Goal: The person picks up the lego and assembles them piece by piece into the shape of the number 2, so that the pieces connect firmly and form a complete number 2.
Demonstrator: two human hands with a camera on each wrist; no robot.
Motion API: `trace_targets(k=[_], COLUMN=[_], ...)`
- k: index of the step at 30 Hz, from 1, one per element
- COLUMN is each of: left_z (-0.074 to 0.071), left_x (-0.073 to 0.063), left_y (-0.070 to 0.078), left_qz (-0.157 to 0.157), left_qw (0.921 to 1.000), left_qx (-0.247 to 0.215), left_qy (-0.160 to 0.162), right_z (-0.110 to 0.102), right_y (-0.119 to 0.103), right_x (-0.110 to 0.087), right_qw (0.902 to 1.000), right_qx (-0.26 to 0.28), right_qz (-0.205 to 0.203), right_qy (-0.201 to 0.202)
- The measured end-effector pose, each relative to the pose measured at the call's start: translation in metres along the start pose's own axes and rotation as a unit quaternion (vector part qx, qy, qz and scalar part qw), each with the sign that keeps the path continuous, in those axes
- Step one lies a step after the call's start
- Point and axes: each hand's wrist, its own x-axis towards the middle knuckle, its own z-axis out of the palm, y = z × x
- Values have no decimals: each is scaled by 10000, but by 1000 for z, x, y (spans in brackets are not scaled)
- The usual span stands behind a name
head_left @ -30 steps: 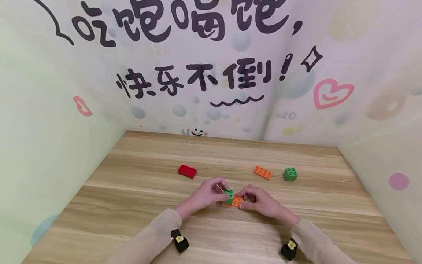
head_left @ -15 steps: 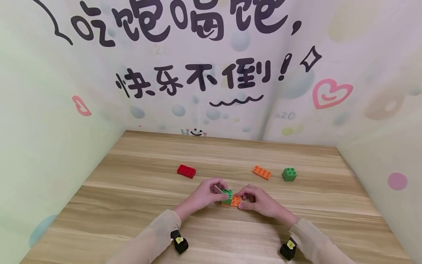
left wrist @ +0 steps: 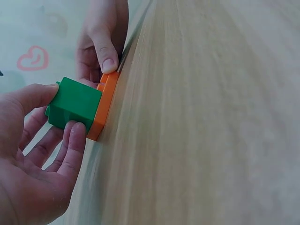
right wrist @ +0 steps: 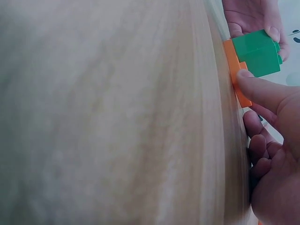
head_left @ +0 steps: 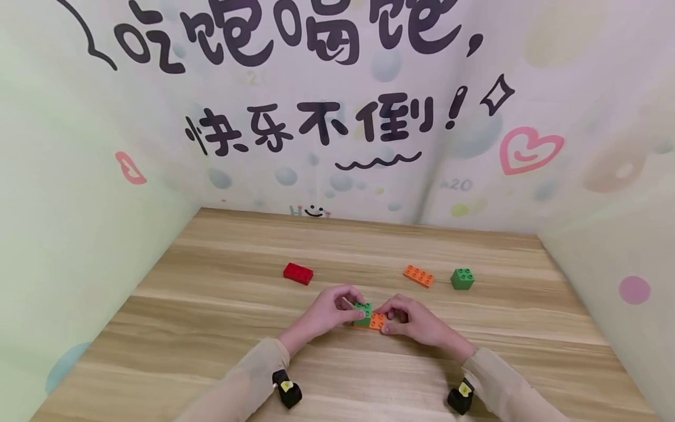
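Near the middle of the table, a green toy building block (head_left: 362, 320) stands on the left end of a flat orange building plate (head_left: 377, 320). My left hand (head_left: 329, 309) grips the green block between thumb and fingers, seen close in the left wrist view on the block's side (left wrist: 75, 103). The right hand (head_left: 416, 321) pinches the plate's other end, its thumb (right wrist: 262, 91) on the near edge. Exposed orange studs show between the hands. Whether the block is pressed fully down onto the plate cannot be told.
Farther back on the wooden table (head_left: 237, 246) lie a red brick (head_left: 298, 274), a second flat orange plate (head_left: 419, 276) and another green block (head_left: 463, 279). Printed fabric walls (head_left: 369, 187) enclose the table's back and sides.
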Motion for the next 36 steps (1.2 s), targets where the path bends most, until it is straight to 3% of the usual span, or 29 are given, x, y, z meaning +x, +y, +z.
trace_targets(k=[36], left_z=[-3], left_x=[0], left_y=[-5], left_qz=[221], left_qw=[9995], left_qx=[197], left_qy=[-119], right_z=[2], right_y=[-3], right_x=[-1], right_qw=[9999], right_qx=[131], right_qz=[35], right_qy=[41])
